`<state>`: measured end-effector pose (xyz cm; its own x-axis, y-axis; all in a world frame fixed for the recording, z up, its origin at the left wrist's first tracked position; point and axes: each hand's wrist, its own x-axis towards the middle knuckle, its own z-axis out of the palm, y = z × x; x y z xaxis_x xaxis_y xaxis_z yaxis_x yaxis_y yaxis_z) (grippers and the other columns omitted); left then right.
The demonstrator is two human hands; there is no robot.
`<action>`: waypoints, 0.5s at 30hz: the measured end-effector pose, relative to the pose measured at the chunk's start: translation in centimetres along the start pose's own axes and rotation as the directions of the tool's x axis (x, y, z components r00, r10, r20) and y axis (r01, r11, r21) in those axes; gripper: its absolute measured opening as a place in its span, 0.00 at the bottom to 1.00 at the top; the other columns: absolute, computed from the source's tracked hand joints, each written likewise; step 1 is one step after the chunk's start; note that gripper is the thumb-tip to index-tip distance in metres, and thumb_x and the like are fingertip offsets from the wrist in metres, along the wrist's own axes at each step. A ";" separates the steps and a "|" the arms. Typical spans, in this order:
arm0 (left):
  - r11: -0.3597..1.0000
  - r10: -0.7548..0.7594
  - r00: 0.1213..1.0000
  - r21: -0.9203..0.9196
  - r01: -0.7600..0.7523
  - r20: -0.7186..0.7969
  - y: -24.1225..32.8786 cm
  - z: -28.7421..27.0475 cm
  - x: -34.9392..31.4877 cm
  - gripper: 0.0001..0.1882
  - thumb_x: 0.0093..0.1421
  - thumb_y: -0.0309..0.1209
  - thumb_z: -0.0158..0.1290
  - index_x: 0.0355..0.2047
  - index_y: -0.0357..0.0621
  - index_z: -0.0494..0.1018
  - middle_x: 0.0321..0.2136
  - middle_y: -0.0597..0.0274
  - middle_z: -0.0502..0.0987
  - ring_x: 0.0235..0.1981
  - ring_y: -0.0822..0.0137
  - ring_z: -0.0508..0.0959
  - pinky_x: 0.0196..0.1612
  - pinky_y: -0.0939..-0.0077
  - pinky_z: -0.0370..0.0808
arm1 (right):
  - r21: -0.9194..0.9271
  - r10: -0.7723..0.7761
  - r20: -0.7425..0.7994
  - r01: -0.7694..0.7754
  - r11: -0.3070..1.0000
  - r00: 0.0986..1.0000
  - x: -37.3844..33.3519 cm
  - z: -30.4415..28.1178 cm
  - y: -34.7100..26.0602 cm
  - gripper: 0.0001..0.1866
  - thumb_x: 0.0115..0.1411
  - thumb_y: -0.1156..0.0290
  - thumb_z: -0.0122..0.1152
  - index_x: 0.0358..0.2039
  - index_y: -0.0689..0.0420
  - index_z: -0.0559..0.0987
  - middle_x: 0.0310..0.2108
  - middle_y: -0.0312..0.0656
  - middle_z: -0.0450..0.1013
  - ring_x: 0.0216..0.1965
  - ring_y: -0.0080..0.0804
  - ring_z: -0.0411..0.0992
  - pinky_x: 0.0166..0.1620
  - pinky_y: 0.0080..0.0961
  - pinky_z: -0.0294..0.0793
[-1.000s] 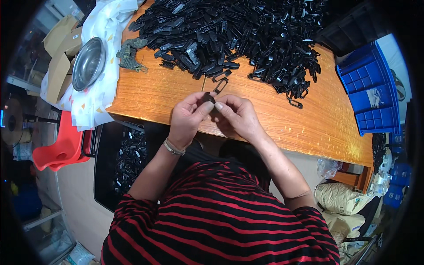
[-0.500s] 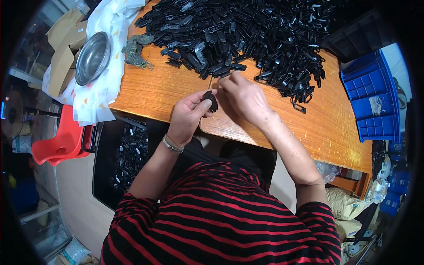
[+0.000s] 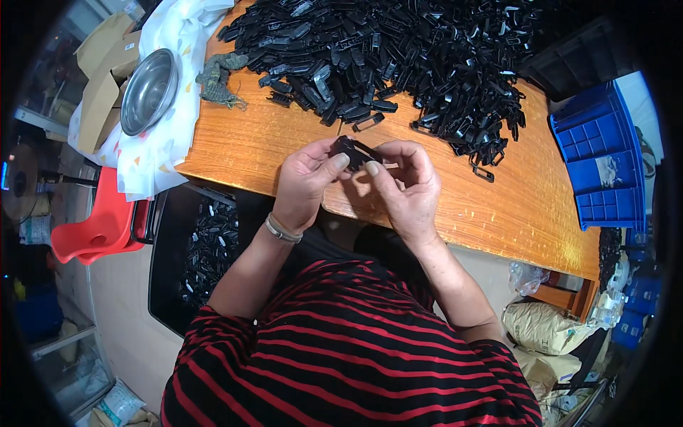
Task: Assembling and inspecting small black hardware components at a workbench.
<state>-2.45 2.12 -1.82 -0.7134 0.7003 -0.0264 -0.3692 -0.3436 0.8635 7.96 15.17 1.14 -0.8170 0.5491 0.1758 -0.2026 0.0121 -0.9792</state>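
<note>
Over the near edge of the wooden table, my two hands meet. Between the thumb and fingers of my left hand (image 3: 300, 179) is a small black plastic part (image 3: 343, 148). My right hand (image 3: 414, 191) pinches a slim black plastic frame (image 3: 368, 151) with a long opening. The two pieces touch or overlap at the fingertips; whether they are joined, I cannot tell. Beyond my hands lies a large pile of black plastic parts (image 3: 377, 50), and one loose black frame (image 3: 368, 123) rests at its near edge.
The wooden table (image 3: 512, 213) carries a grey-green glove (image 3: 219, 80) on the left. A metal bowl (image 3: 149, 92) sits on a patterned cloth. A blue crate (image 3: 597, 156) stands right. Below left are a red chair (image 3: 96, 231) and a black bin (image 3: 167, 285) of parts.
My right hand has come back from the edge of the pile to my left hand, now with a black frame in its fingers. My left hand has stayed nearly in place.
</note>
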 end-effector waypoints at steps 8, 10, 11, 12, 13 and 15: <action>0.993 0.083 0.997 0.082 -0.083 0.003 0.1 0.2 -0.3 0.15 0.63 0.21 0.53 0.51 0.32 0.72 0.40 0.62 0.80 0.38 0.77 0.78 0.43 0.84 0.76 | -0.432 -0.240 0.139 0.277 0.858 0.961 0.3 0.0 -0.2 0.14 0.55 0.83 0.64 0.43 0.63 0.77 0.37 0.40 0.72 0.37 0.25 0.75 0.36 0.19 0.77; 0.992 0.090 0.996 0.084 -0.089 -0.002 0.2 0.3 -0.4 0.16 0.63 0.21 0.53 0.51 0.32 0.72 0.41 0.62 0.80 0.38 0.77 0.78 0.43 0.84 0.76 | -0.464 -0.253 0.151 0.295 0.835 0.955 0.3 0.0 -0.1 0.14 0.54 0.83 0.64 0.43 0.63 0.78 0.36 0.41 0.72 0.37 0.26 0.75 0.36 0.20 0.77; 0.992 0.096 0.995 0.087 -0.095 -0.009 0.2 0.3 -0.4 0.16 0.63 0.20 0.52 0.51 0.32 0.72 0.41 0.62 0.79 0.38 0.77 0.78 0.44 0.83 0.75 | -0.454 -0.263 0.150 0.303 0.838 0.953 0.2 -0.1 0.1 0.14 0.54 0.83 0.64 0.43 0.63 0.78 0.36 0.41 0.72 0.36 0.26 0.75 0.36 0.20 0.77; 0.992 0.097 0.995 0.087 -0.096 -0.010 0.2 0.3 -0.5 0.16 0.63 0.20 0.52 0.51 0.32 0.72 0.41 0.62 0.79 0.38 0.77 0.78 0.44 0.83 0.75 | -0.443 -0.271 0.151 0.311 0.841 0.951 0.2 0.0 0.3 0.15 0.53 0.83 0.65 0.43 0.63 0.78 0.36 0.41 0.72 0.35 0.26 0.75 0.36 0.20 0.77; 0.991 0.097 0.995 0.092 -0.096 -0.005 0.2 0.3 -0.5 0.16 0.63 0.21 0.52 0.52 0.32 0.72 0.41 0.62 0.79 0.38 0.77 0.78 0.44 0.83 0.75 | -0.443 -0.271 0.153 0.311 0.841 0.950 0.2 0.0 0.2 0.15 0.53 0.83 0.65 0.43 0.63 0.78 0.36 0.41 0.72 0.35 0.26 0.75 0.36 0.20 0.77; 0.991 0.097 0.995 0.096 -0.096 0.001 0.3 0.3 -0.5 0.16 0.63 0.21 0.52 0.52 0.32 0.72 0.41 0.62 0.79 0.39 0.77 0.78 0.44 0.84 0.75 | -0.467 -0.248 0.144 0.287 0.837 0.958 0.2 0.1 0.0 0.14 0.53 0.83 0.65 0.42 0.63 0.78 0.35 0.41 0.72 0.35 0.26 0.75 0.37 0.19 0.77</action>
<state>-2.00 1.84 -1.38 -0.7450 0.6646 0.0579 -0.2400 -0.3480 0.9062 7.77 15.22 1.18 -0.8104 0.4026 0.4256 -0.1518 0.5573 -0.8163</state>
